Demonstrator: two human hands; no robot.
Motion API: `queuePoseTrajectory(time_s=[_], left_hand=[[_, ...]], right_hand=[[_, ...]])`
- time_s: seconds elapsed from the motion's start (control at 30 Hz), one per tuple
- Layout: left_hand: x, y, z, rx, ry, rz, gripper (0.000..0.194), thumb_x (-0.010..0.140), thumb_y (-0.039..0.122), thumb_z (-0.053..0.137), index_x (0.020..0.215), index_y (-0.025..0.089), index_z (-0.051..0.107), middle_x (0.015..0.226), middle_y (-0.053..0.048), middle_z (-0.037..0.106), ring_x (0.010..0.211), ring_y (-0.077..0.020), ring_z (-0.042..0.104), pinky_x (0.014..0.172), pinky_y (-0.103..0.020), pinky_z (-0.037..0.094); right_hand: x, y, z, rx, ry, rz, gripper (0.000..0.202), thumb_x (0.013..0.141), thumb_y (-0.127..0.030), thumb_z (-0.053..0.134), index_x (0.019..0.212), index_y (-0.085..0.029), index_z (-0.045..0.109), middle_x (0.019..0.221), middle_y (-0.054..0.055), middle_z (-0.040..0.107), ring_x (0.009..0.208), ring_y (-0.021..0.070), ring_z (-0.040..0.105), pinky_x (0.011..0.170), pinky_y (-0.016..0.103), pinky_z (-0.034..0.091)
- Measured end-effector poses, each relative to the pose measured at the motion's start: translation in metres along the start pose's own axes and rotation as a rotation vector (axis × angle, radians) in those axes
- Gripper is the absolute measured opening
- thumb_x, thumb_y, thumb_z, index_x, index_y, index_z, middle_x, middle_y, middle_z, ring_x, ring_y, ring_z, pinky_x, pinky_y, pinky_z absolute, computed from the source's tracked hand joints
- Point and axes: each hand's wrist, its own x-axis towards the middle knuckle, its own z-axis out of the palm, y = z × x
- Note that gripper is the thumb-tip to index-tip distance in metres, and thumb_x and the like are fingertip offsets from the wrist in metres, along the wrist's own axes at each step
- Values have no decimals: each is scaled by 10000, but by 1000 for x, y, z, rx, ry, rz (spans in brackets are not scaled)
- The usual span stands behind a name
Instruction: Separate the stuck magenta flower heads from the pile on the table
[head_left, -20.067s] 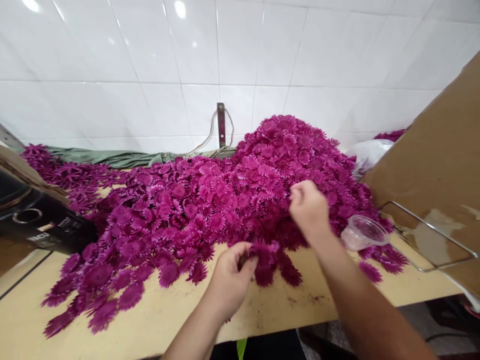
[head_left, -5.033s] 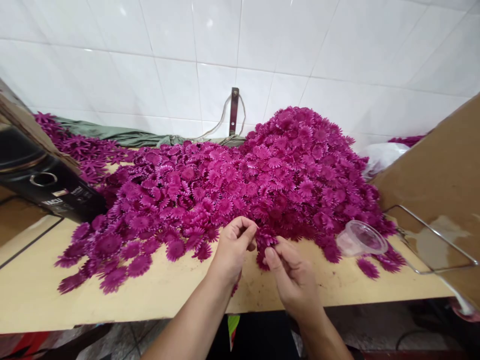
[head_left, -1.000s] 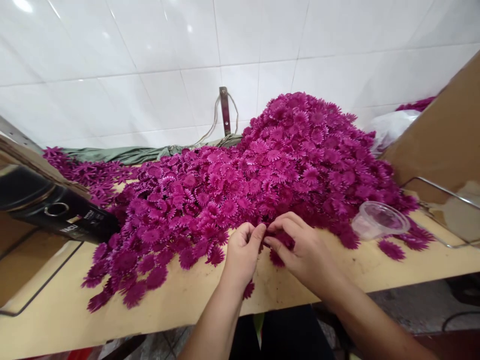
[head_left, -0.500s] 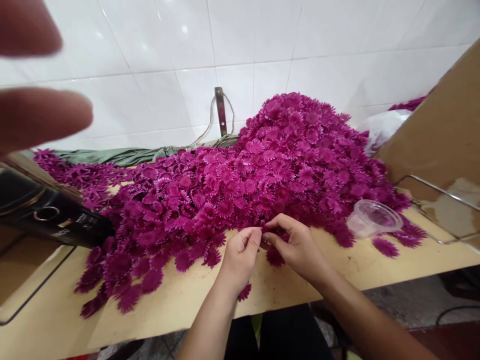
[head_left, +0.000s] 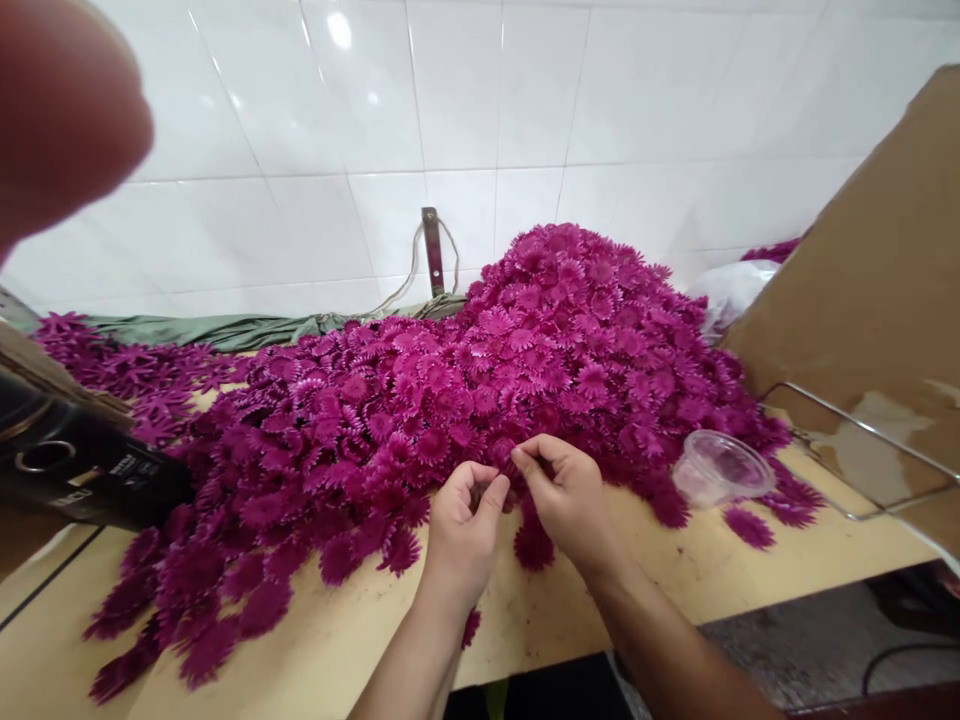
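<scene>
A large heap of magenta artificial flower pieces (head_left: pixel 465 400) lies across the table. At its front edge my left hand (head_left: pixel 469 515) is closed, thumb against curled fingers, around a small dark magenta piece that is mostly hidden. My right hand (head_left: pixel 562 495) is just right of it, thumb and forefinger pinched together beside the same spot; what they hold is too small to make out. A loose magenta flower (head_left: pixel 533 543) lies on the table between my wrists.
A clear plastic tub (head_left: pixel 721 470) sits right of the heap, near a wire frame and a cardboard box (head_left: pixel 862 290). A black cylinder (head_left: pixel 90 460) stands left. Blurred fingertips (head_left: pixel 67 120) fill the upper left corner. Behind are green cloth (head_left: pixel 225 330) and a tiled wall.
The view has shifted, so the heap appears lower and further left. My right hand has turned more upright, its fingertips a little above my left thumb. The blurred fingers at upper left have changed shape.
</scene>
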Motion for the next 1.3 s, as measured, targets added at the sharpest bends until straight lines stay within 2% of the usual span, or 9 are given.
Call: queuePoseTrajectory(time_s=[0.13, 0.33, 0.5, 0.57, 0.67, 0.73, 0.93, 1.13, 1.3], left_hand=[[3, 1, 0, -3, -12, 13, 211, 654, 337, 648, 642, 154, 544, 566, 33, 531, 549, -92, 473, 550, -209, 390], [0, -1, 2, -114, -143, -71, 346, 655, 479, 636, 684, 149, 537, 590, 34, 493, 554, -93, 452, 516, -208, 385], [-1, 0, 7, -28, -91, 90, 281, 740, 427, 574, 669, 160, 524, 595, 40, 463, 571, -91, 420, 553, -204, 378], [-8, 2, 5, 2, -74, 134, 260, 765, 418, 547, 689, 169, 529, 608, 33, 479, 577, -98, 429, 553, -207, 376], [-23, 4, -1, 94, -148, 194, 281, 791, 404, 516, 631, 174, 529, 575, 18, 493, 562, -109, 440, 538, -215, 366], [-29, 5, -5, 134, -232, 174, 283, 770, 394, 539, 597, 170, 532, 562, 5, 511, 560, -121, 455, 543, -228, 373], [-13, 3, -6, -23, -124, -6, 135, 721, 290, 540, 693, 159, 557, 624, -3, 566, 598, -124, 484, 567, -230, 381], [-6, -5, -5, -78, -133, -127, 108, 650, 257, 583, 639, 154, 551, 522, 36, 510, 513, -94, 459, 510, -210, 342], [-8, -4, 0, -99, -201, -126, 134, 654, 272, 607, 713, 152, 597, 604, 23, 571, 550, -95, 484, 574, -223, 388]], right_hand=[[6, -2, -2, -62, 36, -61, 178, 797, -213, 458, 629, -183, 507, 582, 1, 509, 558, 127, 474, 526, 250, 377], [-6, -2, -4, -161, -22, -434, 171, 791, -98, 434, 690, -177, 547, 730, 48, 595, 730, 161, 522, 675, 286, 429], [-1, -6, -5, -123, 7, -253, 176, 785, -132, 486, 630, -188, 549, 581, -2, 562, 540, 114, 515, 505, 220, 413], [13, -6, -15, -144, 125, -255, 165, 767, -147, 511, 612, -192, 547, 578, -5, 566, 541, 117, 516, 520, 228, 415], [44, -7, -41, -188, 497, -217, 197, 768, -155, 464, 578, -195, 495, 544, -4, 497, 524, 133, 466, 530, 272, 392], [64, -11, -55, -196, 582, -212, 157, 784, -179, 453, 646, -187, 526, 559, -8, 480, 528, 136, 461, 543, 287, 401], [73, -25, -45, -338, 286, -372, 380, 709, -91, 541, 1076, -179, 581, 1052, 95, 565, 984, 228, 522, 857, 407, 417], [3, -13, -25, -255, -105, -255, 181, 756, -262, 587, 917, -178, 594, 871, 66, 597, 819, 193, 568, 744, 355, 474], [-15, 5, -19, -182, -153, -98, 93, 756, -179, 532, 844, -172, 562, 816, 55, 604, 747, 173, 575, 692, 324, 471]])
